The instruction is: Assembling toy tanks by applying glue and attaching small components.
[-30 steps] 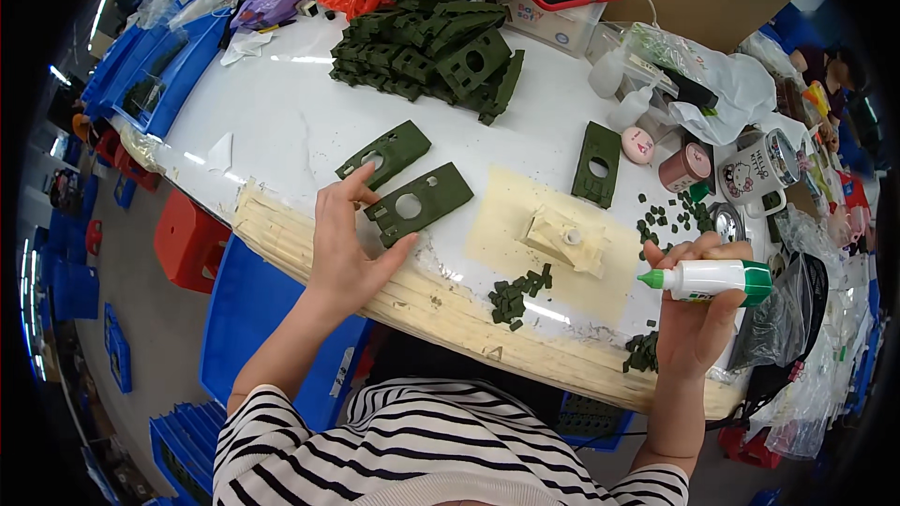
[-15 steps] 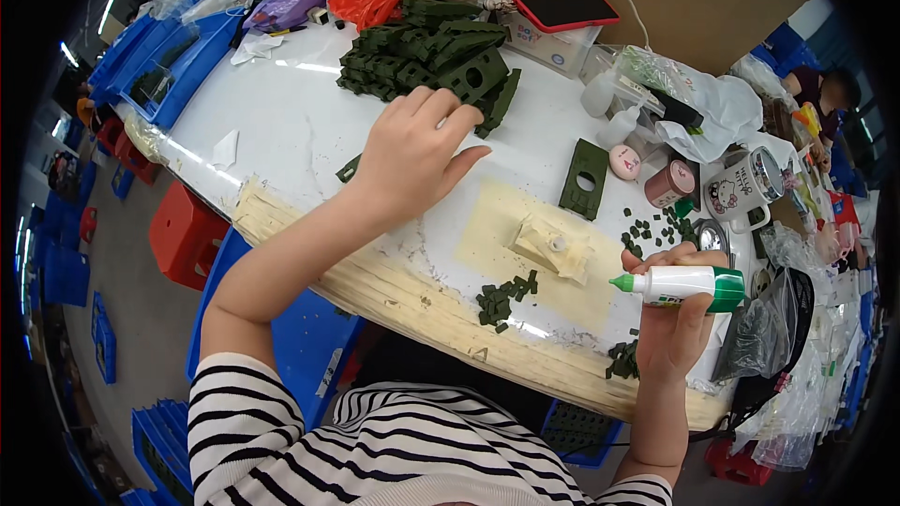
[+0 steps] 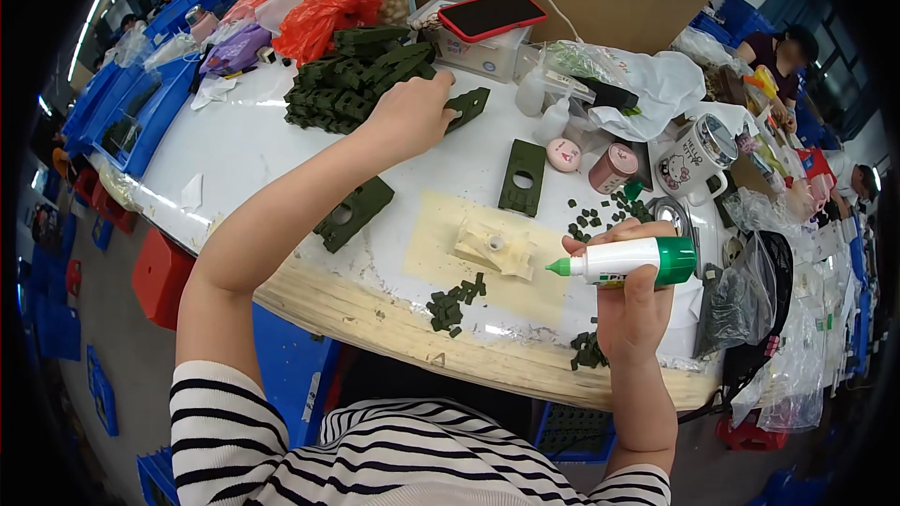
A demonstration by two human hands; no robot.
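Observation:
My left hand (image 3: 410, 114) reaches over the table beside the pile of dark green plastic parts (image 3: 339, 84). Its thumb and fingers pinch the near end of a flat dark green plate (image 3: 472, 106). My right hand (image 3: 635, 317) is wrapped round a white glue bottle (image 3: 621, 263) with a green base and a green nozzle, held sideways with the nozzle toward the left. Left of that nozzle, a cream-coloured block (image 3: 495, 245) with a round peg sits on a yellowish sheet (image 3: 427, 258). Behind the block lies a dark green plate with a round hole (image 3: 521, 189); another holed plate (image 3: 361, 209) lies below my left forearm.
Small dark green pieces (image 3: 457, 303) lie in heaps near the front edge and by my right hand. At the right stand a mug (image 3: 692, 161), a pink tin (image 3: 614, 169) and plastic bags. A phone (image 3: 492, 16) rests on a clear box; blue trays (image 3: 145, 122) stand at the left.
My left hand has closed on a plate beside the pile. The holed plate below my left forearm shows more fully now. The whole view has shifted, while the glue bottle stays in my right hand.

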